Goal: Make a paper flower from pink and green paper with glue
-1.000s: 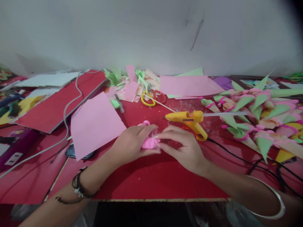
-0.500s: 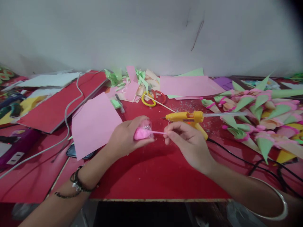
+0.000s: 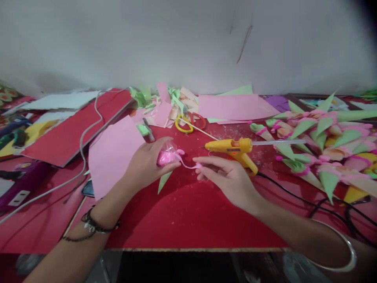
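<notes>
My left hand point(image 3: 147, 161) is closed around a clear plastic bag point(image 3: 169, 146) with soft pink modelling clay point(image 3: 167, 158) inside. A thin, sagging pink strand runs from the bag's mouth to my right hand point(image 3: 222, 175), whose thumb and fingers pinch a small lump of the clay point(image 3: 199, 166). Below the bag, a pointed green paper piece point(image 3: 164, 183) lies on the table, partly hidden by my left hand. Just beyond my right hand rests a yellow glue gun point(image 3: 229, 146) with a clear glue stick in its back.
On the red table point(image 3: 188, 220), scissors with yellow and red handles point(image 3: 184, 124) lie near paper scraps point(image 3: 165, 106). Pink paper sheets point(image 3: 114, 157) are at left and back. Paper flowers point(image 3: 321, 137) heap at right. A black cord point(image 3: 282, 184) and a white cable point(image 3: 84, 145) cross the table.
The bag and my left hand have shifted left, uncovering the green paper piece. My right hand has moved slightly left. The taut pink strand now sags, with a small lump at my right fingertips.
</notes>
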`<state>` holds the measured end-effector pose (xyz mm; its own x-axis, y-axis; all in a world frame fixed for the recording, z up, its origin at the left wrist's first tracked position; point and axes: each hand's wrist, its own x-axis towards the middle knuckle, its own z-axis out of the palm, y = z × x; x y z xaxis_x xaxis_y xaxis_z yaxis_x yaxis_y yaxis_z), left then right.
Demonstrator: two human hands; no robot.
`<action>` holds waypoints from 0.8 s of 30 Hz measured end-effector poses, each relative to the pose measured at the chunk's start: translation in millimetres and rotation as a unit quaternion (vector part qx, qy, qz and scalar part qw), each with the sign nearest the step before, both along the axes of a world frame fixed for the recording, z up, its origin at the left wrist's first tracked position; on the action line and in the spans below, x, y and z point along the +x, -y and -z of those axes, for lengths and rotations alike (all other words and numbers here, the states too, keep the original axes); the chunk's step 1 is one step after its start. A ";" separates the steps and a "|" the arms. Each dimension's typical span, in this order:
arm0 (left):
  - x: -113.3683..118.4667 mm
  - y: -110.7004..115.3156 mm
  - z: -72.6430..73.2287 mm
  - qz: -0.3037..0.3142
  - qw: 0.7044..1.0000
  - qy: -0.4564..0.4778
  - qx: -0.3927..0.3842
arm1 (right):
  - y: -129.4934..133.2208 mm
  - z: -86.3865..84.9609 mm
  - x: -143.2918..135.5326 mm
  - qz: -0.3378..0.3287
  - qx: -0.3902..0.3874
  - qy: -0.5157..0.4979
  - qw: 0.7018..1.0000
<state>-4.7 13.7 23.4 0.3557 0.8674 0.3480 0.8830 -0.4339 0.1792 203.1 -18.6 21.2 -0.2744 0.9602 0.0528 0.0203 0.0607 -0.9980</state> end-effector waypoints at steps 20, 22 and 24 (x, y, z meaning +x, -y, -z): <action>1.4 5.0 -1.5 0.116 0.993 0.020 0.032 | 0.6 5.2 0.5 -0.057 -0.048 0.037 0.997; 1.6 5.8 -1.8 0.120 0.992 0.020 0.033 | 0.9 4.7 0.6 -0.047 -0.032 0.055 0.997; 2.4 6.7 -2.0 0.128 0.991 0.020 0.036 | 0.4 5.2 0.4 -0.036 0.001 0.080 0.996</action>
